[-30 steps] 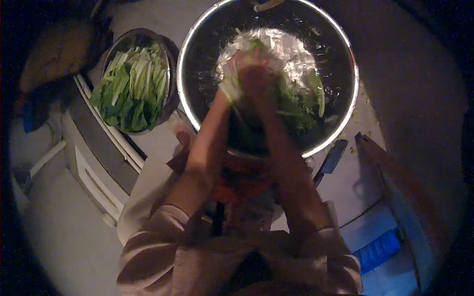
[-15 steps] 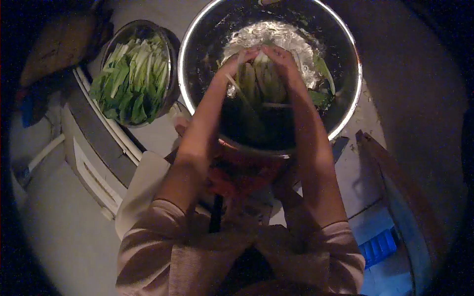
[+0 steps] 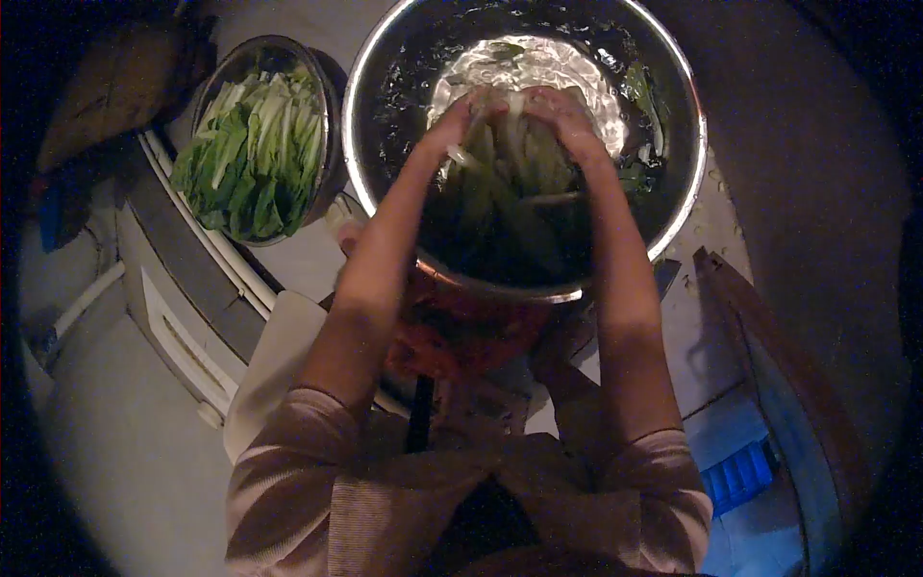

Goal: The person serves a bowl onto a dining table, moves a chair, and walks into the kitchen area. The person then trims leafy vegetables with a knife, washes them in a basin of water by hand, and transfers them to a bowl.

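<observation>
A large round metal basin (image 3: 700, 135) holds water and loose leaves. Inside it, my left hand (image 3: 460, 123) and my right hand (image 3: 562, 117) are curved around the two sides of a bunch of leafy greens (image 3: 514, 163). The pale stalk ends are up between my hands, and the dark leaves hang toward the basin's near side, in shadow. Both hands are closed against the bunch, and some fingertips are hidden behind the stalks. A few loose leaves (image 3: 646, 101) float by the basin's right wall.
To the left of the basin, a smaller bowl (image 3: 329, 120) is filled with leafy greens (image 3: 252, 159), stalks pointing away. A blue plastic basket (image 3: 738, 478) is at the lower right. Something red (image 3: 433, 351) lies beneath the basin's near rim.
My hands have moved slightly apart, with the bunch spreading wider between them. Water and loose leaves in the basin have shifted; a leaf now shows near the far side.
</observation>
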Action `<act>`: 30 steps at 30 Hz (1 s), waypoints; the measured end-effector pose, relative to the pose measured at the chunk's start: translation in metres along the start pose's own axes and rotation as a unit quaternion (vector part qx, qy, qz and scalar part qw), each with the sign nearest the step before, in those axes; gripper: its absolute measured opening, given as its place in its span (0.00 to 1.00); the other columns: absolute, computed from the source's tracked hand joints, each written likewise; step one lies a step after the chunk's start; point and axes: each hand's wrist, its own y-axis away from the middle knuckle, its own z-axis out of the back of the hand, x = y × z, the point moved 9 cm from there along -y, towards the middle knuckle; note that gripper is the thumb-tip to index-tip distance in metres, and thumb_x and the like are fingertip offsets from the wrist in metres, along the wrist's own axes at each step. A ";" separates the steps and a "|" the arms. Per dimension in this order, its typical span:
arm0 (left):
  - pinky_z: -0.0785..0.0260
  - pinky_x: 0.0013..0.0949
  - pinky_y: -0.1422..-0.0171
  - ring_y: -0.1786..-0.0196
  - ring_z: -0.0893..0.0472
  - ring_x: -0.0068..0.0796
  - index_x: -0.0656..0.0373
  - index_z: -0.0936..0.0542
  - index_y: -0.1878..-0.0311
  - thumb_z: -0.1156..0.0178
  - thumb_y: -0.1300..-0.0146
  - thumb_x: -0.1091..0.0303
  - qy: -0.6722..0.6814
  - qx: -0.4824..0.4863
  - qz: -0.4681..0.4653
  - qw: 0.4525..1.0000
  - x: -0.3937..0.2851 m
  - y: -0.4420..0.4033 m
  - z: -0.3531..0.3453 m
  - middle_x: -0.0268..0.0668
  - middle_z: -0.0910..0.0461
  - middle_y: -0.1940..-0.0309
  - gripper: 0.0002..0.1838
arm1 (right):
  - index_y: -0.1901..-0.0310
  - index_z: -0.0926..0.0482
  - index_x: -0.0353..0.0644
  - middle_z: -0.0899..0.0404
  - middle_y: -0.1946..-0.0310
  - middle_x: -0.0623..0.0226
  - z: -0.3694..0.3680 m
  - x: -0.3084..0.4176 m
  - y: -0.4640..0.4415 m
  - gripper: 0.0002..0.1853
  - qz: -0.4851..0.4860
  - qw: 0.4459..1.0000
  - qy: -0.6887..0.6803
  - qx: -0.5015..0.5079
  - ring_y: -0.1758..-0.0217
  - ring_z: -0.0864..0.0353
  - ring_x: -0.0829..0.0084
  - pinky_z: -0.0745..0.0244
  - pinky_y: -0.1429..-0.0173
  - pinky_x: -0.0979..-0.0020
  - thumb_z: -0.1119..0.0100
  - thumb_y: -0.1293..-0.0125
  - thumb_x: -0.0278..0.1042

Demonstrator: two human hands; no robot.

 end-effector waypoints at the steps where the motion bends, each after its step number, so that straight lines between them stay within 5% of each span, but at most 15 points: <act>1: 0.34 0.32 0.50 0.54 0.26 0.30 0.54 0.32 0.47 0.47 0.45 0.53 0.193 0.006 0.023 0.981 0.003 0.004 -0.008 0.39 0.26 0.55 0.24 | 0.57 0.25 0.40 0.27 0.56 0.65 0.002 -0.001 0.004 0.18 -0.015 0.997 -0.071 -0.021 0.55 0.30 0.74 0.36 0.50 0.75 0.41 0.50 0.38; 2: 0.33 0.33 0.52 0.56 0.25 0.31 0.54 0.31 0.49 0.46 0.45 0.53 0.378 0.012 0.046 0.925 0.005 0.008 -0.015 0.40 0.27 0.57 0.23 | 0.57 0.25 0.40 0.27 0.56 0.65 0.002 0.002 0.004 0.18 -0.016 0.997 -0.071 -0.020 0.55 0.30 0.74 0.36 0.50 0.75 0.41 0.50 0.38; 5: 0.33 0.32 0.52 0.56 0.26 0.32 0.54 0.30 0.54 0.48 0.44 0.55 0.461 0.009 0.151 0.874 0.005 0.015 -0.022 0.40 0.26 0.57 0.18 | 0.57 0.26 0.40 0.26 0.60 0.67 0.000 -0.004 0.006 0.18 -0.061 0.996 -0.067 -0.002 0.56 0.30 0.76 0.36 0.51 0.75 0.40 0.51 0.37; 7: 0.33 0.33 0.53 0.56 0.26 0.32 0.54 0.30 0.55 0.51 0.42 0.57 0.469 -0.009 0.119 0.875 0.004 0.011 -0.020 0.40 0.26 0.58 0.15 | 0.57 0.26 0.40 0.25 0.64 0.67 0.004 0.017 0.006 0.19 0.042 0.996 0.075 -0.033 0.58 0.29 0.76 0.36 0.52 0.75 0.38 0.52 0.37; 9: 0.33 0.33 0.53 0.57 0.26 0.32 0.54 0.30 0.57 0.53 0.40 0.60 0.477 -0.025 0.087 0.874 0.004 0.006 -0.017 0.39 0.26 0.58 0.12 | 0.57 0.26 0.40 0.25 0.63 0.67 0.001 0.017 0.002 0.20 0.031 0.996 0.078 0.006 0.59 0.28 0.76 0.35 0.53 0.75 0.38 0.53 0.37; 12: 0.33 0.32 0.51 0.55 0.26 0.31 0.54 0.30 0.54 0.58 0.39 0.67 0.481 -0.037 0.202 0.852 0.027 0.011 -0.024 0.39 0.27 0.56 0.12 | 0.57 0.26 0.39 0.24 0.64 0.66 0.001 0.009 0.001 0.20 -0.003 0.998 0.049 0.047 0.61 0.27 0.74 0.33 0.55 0.75 0.37 0.54 0.36; 15: 0.37 0.30 0.47 0.50 0.30 0.30 0.54 0.32 0.46 0.61 0.37 0.67 0.168 -0.027 -0.071 0.983 -0.015 0.017 0.000 0.37 0.30 0.51 0.17 | 0.58 0.26 0.37 0.24 0.65 0.66 0.007 -0.011 0.000 0.20 -0.066 0.997 -0.021 0.020 0.63 0.26 0.74 0.32 0.56 0.74 0.37 0.53 0.35; 19: 0.38 0.31 0.45 0.50 0.30 0.30 0.54 0.33 0.45 0.62 0.36 0.60 0.192 -0.020 -0.113 0.975 -0.013 0.013 -0.004 0.38 0.31 0.51 0.19 | 0.55 0.27 0.37 0.24 0.61 0.64 0.004 -0.017 -0.001 0.24 -0.061 0.995 -0.083 0.015 0.56 0.27 0.70 0.34 0.50 0.71 0.40 0.51 0.44; 21: 0.38 0.34 0.44 0.50 0.30 0.32 0.55 0.31 0.46 0.59 0.38 0.51 0.155 -0.051 0.087 0.983 0.018 0.010 -0.005 0.39 0.30 0.50 0.23 | 0.53 0.30 0.34 0.25 0.62 0.64 0.004 -0.005 -0.002 0.26 -0.031 0.998 -0.051 0.029 0.56 0.28 0.71 0.35 0.48 0.71 0.41 0.49 0.45; 22: 0.38 0.34 0.44 0.50 0.30 0.32 0.55 0.31 0.46 0.59 0.38 0.51 0.154 -0.051 0.088 0.983 0.013 0.012 -0.003 0.39 0.30 0.50 0.23 | 0.50 0.33 0.34 0.28 0.56 0.61 0.010 -0.002 0.000 0.30 -0.051 0.998 -0.027 0.007 0.50 0.31 0.69 0.39 0.44 0.70 0.42 0.48 0.49; 24: 0.37 0.35 0.47 0.51 0.28 0.34 0.59 0.32 0.46 0.57 0.41 0.44 0.392 -0.141 0.267 0.869 0.038 0.036 0.003 0.42 0.30 0.50 0.29 | 0.47 0.35 0.34 0.30 0.51 0.58 0.015 0.004 0.010 0.34 -0.073 0.997 -0.006 -0.014 0.45 0.34 0.66 0.42 0.41 0.69 0.43 0.48 0.54; 26: 0.36 0.35 0.52 0.53 0.27 0.36 0.62 0.32 0.47 0.52 0.43 0.47 0.395 -0.156 0.240 0.873 0.047 0.052 0.010 0.46 0.29 0.52 0.29 | 0.41 0.44 0.35 0.41 0.41 0.54 0.025 0.020 0.025 0.42 -0.039 0.985 0.168 -0.017 0.38 0.43 0.63 0.48 0.37 0.67 0.43 0.49 0.57; 27: 0.35 0.36 0.54 0.55 0.27 0.37 0.62 0.32 0.50 0.48 0.45 0.49 0.193 -0.270 0.152 0.931 0.046 0.064 0.035 0.46 0.28 0.56 0.27 | 0.38 0.51 0.36 0.47 0.39 0.52 0.017 0.029 0.030 0.47 -0.022 0.979 0.199 0.042 0.36 0.47 0.59 0.51 0.35 0.66 0.40 0.53 0.58; 28: 0.35 0.36 0.55 0.58 0.26 0.37 0.63 0.32 0.53 0.45 0.47 0.51 -0.023 -0.366 0.053 0.929 0.014 0.084 0.052 0.46 0.27 0.59 0.25 | 0.38 0.51 0.36 0.47 0.39 0.52 0.016 0.025 0.040 0.47 -0.021 0.979 0.197 0.044 0.36 0.47 0.59 0.51 0.35 0.66 0.40 0.53 0.58; 30: 0.32 0.35 0.61 0.65 0.24 0.37 0.60 0.32 0.61 0.39 0.50 0.52 -0.051 -0.418 0.057 0.905 -0.010 0.122 0.026 0.39 0.24 0.70 0.23 | 0.39 0.51 0.35 0.47 0.39 0.51 0.021 0.023 0.058 0.50 0.039 0.958 0.285 -0.008 0.36 0.48 0.57 0.52 0.35 0.65 0.37 0.57 0.57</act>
